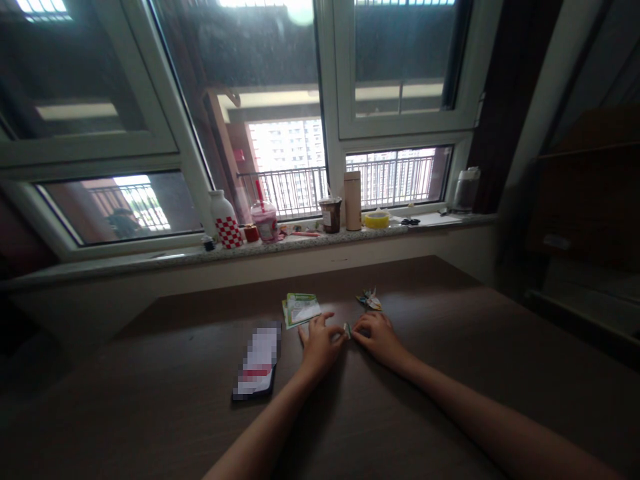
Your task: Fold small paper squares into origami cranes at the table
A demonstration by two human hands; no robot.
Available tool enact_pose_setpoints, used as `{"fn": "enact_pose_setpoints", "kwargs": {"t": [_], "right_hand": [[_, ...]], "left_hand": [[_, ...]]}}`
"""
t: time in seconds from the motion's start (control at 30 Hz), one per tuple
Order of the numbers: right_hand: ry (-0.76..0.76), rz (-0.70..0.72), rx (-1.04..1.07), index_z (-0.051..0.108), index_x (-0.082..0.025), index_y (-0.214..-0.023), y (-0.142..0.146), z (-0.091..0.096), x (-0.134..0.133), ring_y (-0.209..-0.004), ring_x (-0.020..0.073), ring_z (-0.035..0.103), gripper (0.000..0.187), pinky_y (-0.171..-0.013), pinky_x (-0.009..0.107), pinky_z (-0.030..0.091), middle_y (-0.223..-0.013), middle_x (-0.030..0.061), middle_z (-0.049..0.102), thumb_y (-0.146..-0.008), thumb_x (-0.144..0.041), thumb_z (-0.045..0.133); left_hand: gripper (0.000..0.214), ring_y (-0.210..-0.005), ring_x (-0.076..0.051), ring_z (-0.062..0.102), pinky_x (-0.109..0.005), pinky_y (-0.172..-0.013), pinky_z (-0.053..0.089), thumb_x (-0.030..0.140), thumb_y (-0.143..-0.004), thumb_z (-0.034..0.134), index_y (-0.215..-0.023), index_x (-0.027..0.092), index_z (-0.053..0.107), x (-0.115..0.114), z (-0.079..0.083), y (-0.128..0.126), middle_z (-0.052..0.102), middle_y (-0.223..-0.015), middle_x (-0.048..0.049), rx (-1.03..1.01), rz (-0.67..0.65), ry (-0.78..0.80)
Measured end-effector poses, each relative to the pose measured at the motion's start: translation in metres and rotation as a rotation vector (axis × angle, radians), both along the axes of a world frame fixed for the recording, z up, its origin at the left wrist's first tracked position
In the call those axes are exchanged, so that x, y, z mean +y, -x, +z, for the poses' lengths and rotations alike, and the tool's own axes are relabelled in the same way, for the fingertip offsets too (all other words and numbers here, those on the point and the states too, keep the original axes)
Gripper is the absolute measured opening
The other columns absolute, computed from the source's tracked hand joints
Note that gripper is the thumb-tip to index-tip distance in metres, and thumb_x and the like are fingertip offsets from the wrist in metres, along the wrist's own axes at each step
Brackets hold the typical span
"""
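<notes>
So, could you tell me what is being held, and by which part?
A small folded paper piece, pinched at its left end by the left hand and its right end by the right hand.

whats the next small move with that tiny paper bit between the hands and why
Probably press the small folded paper flat against the table to sharpen its crease. The left hand and the right hand both pinch it between them, low over the surface, and a folded paper figure lies just beyond.

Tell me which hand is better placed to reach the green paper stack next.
Left, probably. The left hand lies close by the green paper stack; the right hand sits farther off, near the folded paper figure. Both pinch a small paper piece.
</notes>
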State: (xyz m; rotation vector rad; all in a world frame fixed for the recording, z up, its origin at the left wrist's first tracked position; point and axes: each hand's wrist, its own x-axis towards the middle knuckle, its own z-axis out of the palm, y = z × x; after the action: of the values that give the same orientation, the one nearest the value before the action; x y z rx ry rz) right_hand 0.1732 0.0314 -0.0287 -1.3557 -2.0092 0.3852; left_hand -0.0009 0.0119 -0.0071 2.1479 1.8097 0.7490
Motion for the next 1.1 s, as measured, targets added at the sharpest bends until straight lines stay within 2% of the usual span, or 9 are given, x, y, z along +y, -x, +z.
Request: {"fn": "enact_pose_setpoints", "kwargs": {"t": [0.23,0.4,0.57,0.67,0.9,1.1], "right_hand": [[0.01,-0.013,-0.12,0.072,-0.021,-0.088,0.005,0.003,-0.002,-0.114,0.0266,0.048,0.017,-0.104,0.045,0.028,-0.107,0.0067,0.068,-0.091,-0.027,0.055],[0.014,-0.031,-0.168,0.071,-0.021,-0.086,0.008,0.004,-0.001,-0.117,0.0291,0.045,0.018,-0.106,0.048,0.027,-0.11,0.0086,0.065,-0.091,-0.028,0.055],[0.013,-0.031,-0.176,0.07,-0.021,-0.088,0.008,0.003,-0.001,-0.117,0.0294,0.045,0.018,-0.107,0.051,0.027,-0.111,0.0092,0.064,-0.091,-0.028,0.053],[0.017,-0.032,-0.163,0.07,-0.022,-0.088,0.008,0.002,-0.001,-0.117,0.0292,0.045,0.019,-0.107,0.052,0.026,-0.111,0.0087,0.064,-0.091,-0.029,0.053],[0.04,-0.059,-0.184,0.07,-0.02,-0.086,0.01,0.005,-0.002,-0.119,0.031,0.044,0.021,-0.108,0.056,0.024,-0.113,0.0111,0.064,-0.092,-0.031,0.052],[0.032,-0.088,-0.212,0.071,-0.019,-0.085,0.014,0.006,-0.002,-0.121,0.0328,0.042,0.022,-0.108,0.059,0.021,-0.113,0.0129,0.063,-0.091,-0.032,0.053]], "left_hand": [[0.015,-0.14,-0.031,0.03,-0.074,-0.109,0.01,0.027,-0.088,0.056,-0.083,0.023,0.07,0.001,-0.003,-0.01,0.046,-0.148,-0.0027,0.026,0.015,0.01],[0.014,-0.142,-0.032,0.026,-0.075,-0.108,0.011,0.028,-0.088,0.056,-0.085,0.022,0.068,0.002,-0.004,-0.013,0.041,-0.152,-0.0052,0.045,0.041,0.038],[0.01,-0.14,-0.03,0.031,-0.068,-0.113,0.013,0.029,-0.085,0.061,-0.09,0.025,0.068,0.0,-0.002,-0.011,0.045,-0.149,-0.0028,0.002,0.067,0.012],[0.009,-0.138,-0.029,0.034,-0.064,-0.114,0.014,0.03,-0.084,0.062,-0.085,0.026,0.071,0.0,-0.001,-0.009,0.047,-0.148,-0.0001,-0.023,0.073,0.011],[0.015,-0.136,-0.031,0.037,-0.07,-0.111,0.013,0.032,-0.083,0.063,-0.073,0.026,0.071,0.005,0.001,-0.008,0.044,-0.151,0.0042,-0.042,0.053,0.032],[0.017,-0.135,-0.03,0.036,-0.07,-0.11,0.012,0.032,-0.083,0.06,-0.07,0.025,0.071,0.007,0.002,-0.008,0.042,-0.152,0.0052,-0.028,0.048,0.04]]}}
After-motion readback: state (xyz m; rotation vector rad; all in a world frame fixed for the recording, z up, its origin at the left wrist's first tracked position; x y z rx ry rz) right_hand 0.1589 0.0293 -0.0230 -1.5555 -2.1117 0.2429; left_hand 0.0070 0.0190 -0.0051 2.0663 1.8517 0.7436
